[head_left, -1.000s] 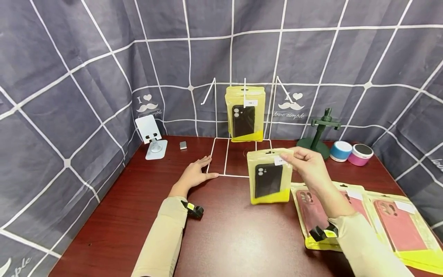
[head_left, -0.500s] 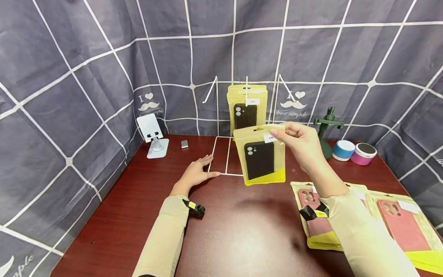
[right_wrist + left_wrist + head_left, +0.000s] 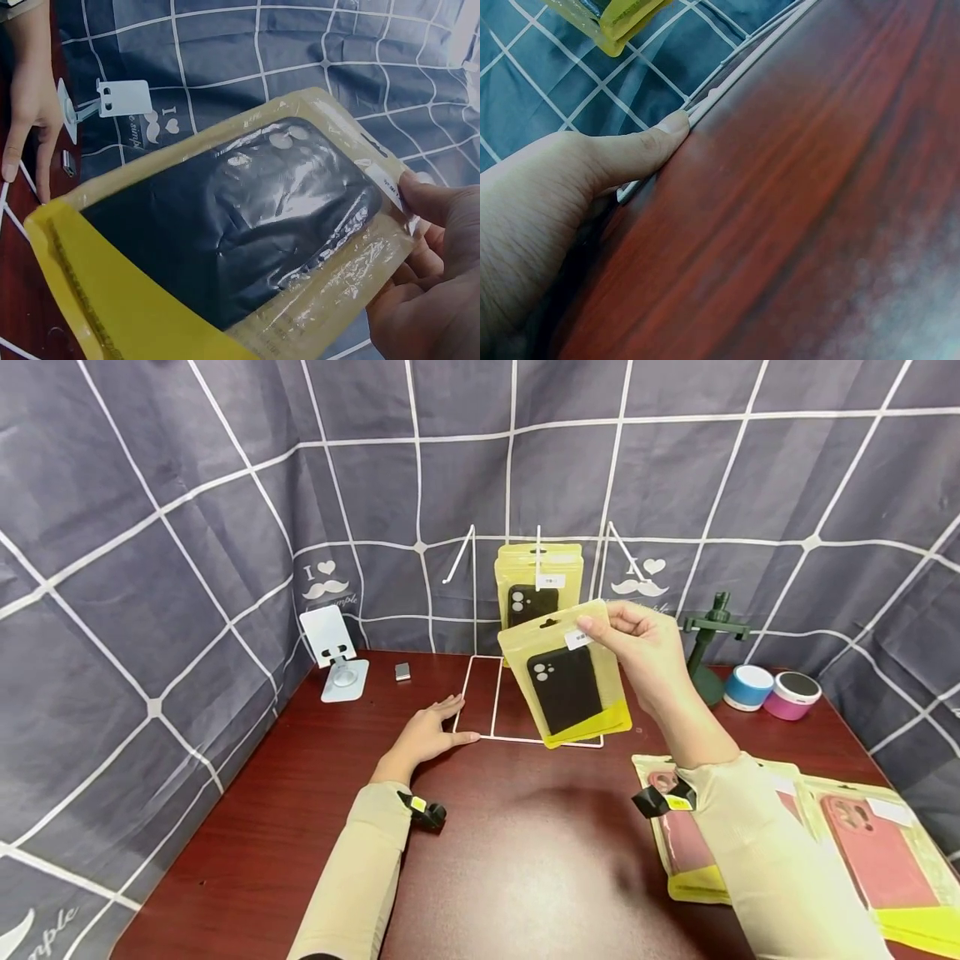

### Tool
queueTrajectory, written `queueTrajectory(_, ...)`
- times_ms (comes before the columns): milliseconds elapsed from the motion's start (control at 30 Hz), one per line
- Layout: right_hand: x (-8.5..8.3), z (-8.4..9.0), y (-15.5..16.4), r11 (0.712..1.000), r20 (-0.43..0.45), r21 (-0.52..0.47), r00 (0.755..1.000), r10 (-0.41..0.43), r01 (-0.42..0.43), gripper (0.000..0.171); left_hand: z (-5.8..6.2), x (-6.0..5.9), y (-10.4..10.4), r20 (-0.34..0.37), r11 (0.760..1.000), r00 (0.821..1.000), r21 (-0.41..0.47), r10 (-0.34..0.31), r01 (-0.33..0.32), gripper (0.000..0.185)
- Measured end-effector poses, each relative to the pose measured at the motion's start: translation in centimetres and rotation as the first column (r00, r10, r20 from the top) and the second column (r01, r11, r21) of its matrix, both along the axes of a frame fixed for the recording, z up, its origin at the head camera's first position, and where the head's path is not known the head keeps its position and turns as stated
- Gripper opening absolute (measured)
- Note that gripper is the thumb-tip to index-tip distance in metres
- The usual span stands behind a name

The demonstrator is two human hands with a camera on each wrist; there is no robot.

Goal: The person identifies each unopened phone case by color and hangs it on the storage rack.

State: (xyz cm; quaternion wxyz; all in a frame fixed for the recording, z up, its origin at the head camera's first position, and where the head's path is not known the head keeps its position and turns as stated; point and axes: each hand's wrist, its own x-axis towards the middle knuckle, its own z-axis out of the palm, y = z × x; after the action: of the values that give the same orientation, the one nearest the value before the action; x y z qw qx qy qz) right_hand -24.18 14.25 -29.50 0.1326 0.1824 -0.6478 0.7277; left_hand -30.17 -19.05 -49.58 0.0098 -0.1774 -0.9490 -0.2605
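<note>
My right hand (image 3: 648, 647) pinches the upper right corner of a packaged phone case (image 3: 566, 689), a black case in a clear bag with a yellow bottom. The bag is tilted and held above the table, in front of the rack. Behind it, similar bags with a black phone case (image 3: 532, 602) hang on the middle prong of a white wire rack (image 3: 474, 593), partly hidden. My left hand (image 3: 423, 735) rests at the front left corner of the rack's base, fingers straight, thumb (image 3: 641, 154) on the front wire.
Pink phone cases in bags (image 3: 877, 852) lie at the right, partly under my right forearm. A green stand (image 3: 708, 643), a blue-and-white speaker (image 3: 747, 689) and a pink one (image 3: 793, 696) stand back right. A white phone stand (image 3: 330, 652) and a small metal block (image 3: 402, 672) are back left.
My right hand has lifted the packaged phone case up and slightly left toward the rack, and the bag has tilted. The left hand stays at the rack's base.
</note>
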Motion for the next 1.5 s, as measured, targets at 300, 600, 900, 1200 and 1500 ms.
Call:
queueTrajectory(300, -1.3, 1.2, -1.1, 0.998, -0.073, 0.033, 0.996, -0.049, 0.051, 0.015, 0.2, 0.2, 0.1, 0.000, 1.000, 1.000, 0.000, 0.004, -0.004, 0.093)
queueTrajectory(600, -2.4, 1.6, -1.8, 1.000, -0.102, 0.003, 0.995, -0.010, 0.010, 0.014, 0.3, 0.2, 0.1, -0.008, 1.000, 1.000, 0.008, -0.002, 0.002, 0.093)
queueTrajectory(900, -3.3, 1.5, -2.0, 0.997, -0.088, 0.007, 0.993, -0.075, 0.076, 0.015, 0.2, 0.0, 0.1, -0.003, 1.000, 1.000, -0.001, 0.002, -0.002, 0.093)
queueTrajectory(1200, -4.9, 0.7, -2.2, 0.995, -0.070, 0.012, 0.992, -0.102, 0.103, 0.017, 0.2, 0.0, 0.1, 0.004, 1.000, 1.000, -0.003, 0.007, -0.007, 0.093)
queueTrajectory(1500, -6.5, 0.0, -3.1, 0.984, -0.046, 0.014, 0.983, -0.178, 0.178, 0.023, 0.1, 0.1, 0.1, 0.004, 1.000, 1.000, 0.000, 0.012, -0.012, 0.093)
